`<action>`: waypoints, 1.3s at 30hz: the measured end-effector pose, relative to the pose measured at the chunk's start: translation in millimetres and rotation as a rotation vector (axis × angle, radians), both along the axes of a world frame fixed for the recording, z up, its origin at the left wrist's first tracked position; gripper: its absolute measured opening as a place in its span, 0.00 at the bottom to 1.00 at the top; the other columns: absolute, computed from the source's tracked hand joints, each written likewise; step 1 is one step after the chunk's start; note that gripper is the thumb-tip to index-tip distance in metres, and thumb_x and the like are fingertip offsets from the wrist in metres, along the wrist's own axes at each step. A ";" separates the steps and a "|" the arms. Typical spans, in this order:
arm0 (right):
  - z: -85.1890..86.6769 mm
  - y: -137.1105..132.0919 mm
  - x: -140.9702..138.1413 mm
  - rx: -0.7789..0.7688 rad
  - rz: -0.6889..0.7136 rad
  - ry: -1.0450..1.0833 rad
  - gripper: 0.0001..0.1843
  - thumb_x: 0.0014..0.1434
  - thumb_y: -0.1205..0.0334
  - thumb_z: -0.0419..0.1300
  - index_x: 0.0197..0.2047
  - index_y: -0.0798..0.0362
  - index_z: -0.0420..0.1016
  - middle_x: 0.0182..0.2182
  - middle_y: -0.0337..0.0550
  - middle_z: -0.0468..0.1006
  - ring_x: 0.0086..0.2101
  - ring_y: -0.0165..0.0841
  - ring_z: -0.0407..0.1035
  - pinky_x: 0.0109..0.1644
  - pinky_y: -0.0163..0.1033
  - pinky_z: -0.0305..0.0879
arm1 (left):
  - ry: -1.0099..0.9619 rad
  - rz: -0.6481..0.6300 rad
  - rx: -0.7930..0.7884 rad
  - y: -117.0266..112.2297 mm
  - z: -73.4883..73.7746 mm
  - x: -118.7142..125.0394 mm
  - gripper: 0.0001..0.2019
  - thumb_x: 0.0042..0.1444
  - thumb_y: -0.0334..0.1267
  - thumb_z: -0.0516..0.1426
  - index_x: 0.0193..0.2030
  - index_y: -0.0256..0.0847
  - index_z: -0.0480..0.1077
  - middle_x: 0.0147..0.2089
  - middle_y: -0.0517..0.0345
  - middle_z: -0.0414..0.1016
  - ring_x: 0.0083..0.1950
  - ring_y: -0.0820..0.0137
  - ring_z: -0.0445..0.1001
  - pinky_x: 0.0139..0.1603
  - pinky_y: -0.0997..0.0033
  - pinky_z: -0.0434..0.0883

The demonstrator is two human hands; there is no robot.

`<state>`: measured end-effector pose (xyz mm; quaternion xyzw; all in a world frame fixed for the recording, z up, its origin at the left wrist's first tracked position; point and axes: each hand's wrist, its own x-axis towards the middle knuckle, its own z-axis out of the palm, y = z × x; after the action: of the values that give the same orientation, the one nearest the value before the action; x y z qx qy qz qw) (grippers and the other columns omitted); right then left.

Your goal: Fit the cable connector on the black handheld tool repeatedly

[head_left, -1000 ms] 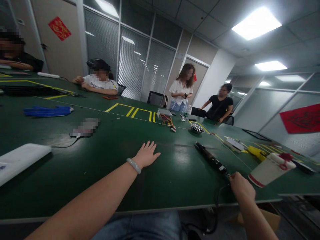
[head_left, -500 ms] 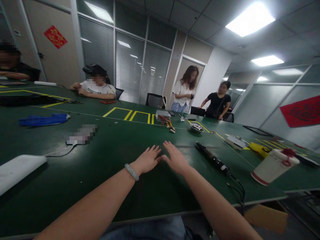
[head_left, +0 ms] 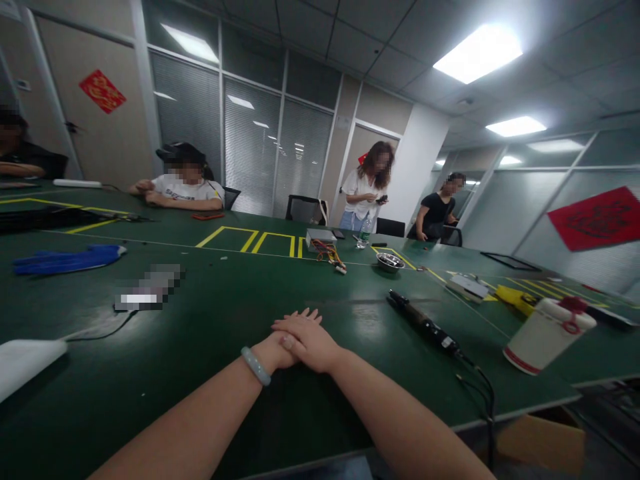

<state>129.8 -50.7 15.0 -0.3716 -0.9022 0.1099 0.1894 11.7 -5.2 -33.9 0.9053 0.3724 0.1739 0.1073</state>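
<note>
My left hand (head_left: 274, 352), with a pale bangle (head_left: 255, 366) at its wrist, rests palm down on the green table (head_left: 210, 320). Across its back lies my right hand (head_left: 314, 341), covering much of it. The left fingertips show beyond the right hand, straight and a little apart. The right fingers are laid flat over the left hand, and I see no object in either. Nearest to the right hand is a black pen-shaped tool (head_left: 424, 325) with a cable, lying apart from it on the table.
To the left are a blue glove (head_left: 70, 260), a blurred-out device (head_left: 149, 288) on a cable and a white block (head_left: 30, 367). A metal box with wires (head_left: 321, 239), a bottle (head_left: 364, 233) and a steel bowl (head_left: 390, 263) stand farther back. A white cup (head_left: 547, 337) is right. Several people sit or stand around.
My right hand has moved left and now lies on top of my left hand; before, they were side by side with thumbs close. The head view has shifted slightly.
</note>
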 end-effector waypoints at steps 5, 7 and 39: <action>-5.3 11.3 27.3 0.055 -0.164 0.009 0.26 0.68 0.51 0.45 0.66 0.49 0.57 0.64 0.43 0.60 0.63 0.34 0.51 0.66 0.44 0.46 | 0.096 -0.158 0.003 -4.1 15.7 -5.8 0.27 0.65 0.46 0.44 0.69 0.43 0.52 0.71 0.54 0.46 0.72 0.59 0.44 0.70 0.54 0.42; -6.9 18.9 58.1 0.129 -0.442 -0.015 0.28 0.66 0.51 0.47 0.66 0.52 0.57 0.65 0.47 0.57 0.64 0.37 0.48 0.66 0.46 0.44 | 0.097 -0.137 -0.015 -5.0 21.3 -7.1 0.28 0.66 0.51 0.40 0.70 0.45 0.50 0.72 0.55 0.46 0.72 0.60 0.43 0.70 0.52 0.43; -2.8 -46.6 248.0 -0.009 -1.203 -0.167 0.28 0.56 0.36 0.52 0.53 0.40 0.73 0.47 0.43 0.76 0.42 0.42 0.72 0.37 0.41 0.64 | -0.055 -0.082 -0.075 -11.2 45.3 -16.1 0.29 0.66 0.57 0.35 0.70 0.50 0.48 0.71 0.60 0.46 0.71 0.65 0.46 0.69 0.55 0.50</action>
<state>377.9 -97.3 12.2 -0.8244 -0.5454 -0.0423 0.1453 -4.4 -16.4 11.4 0.9100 0.3381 0.1800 0.1585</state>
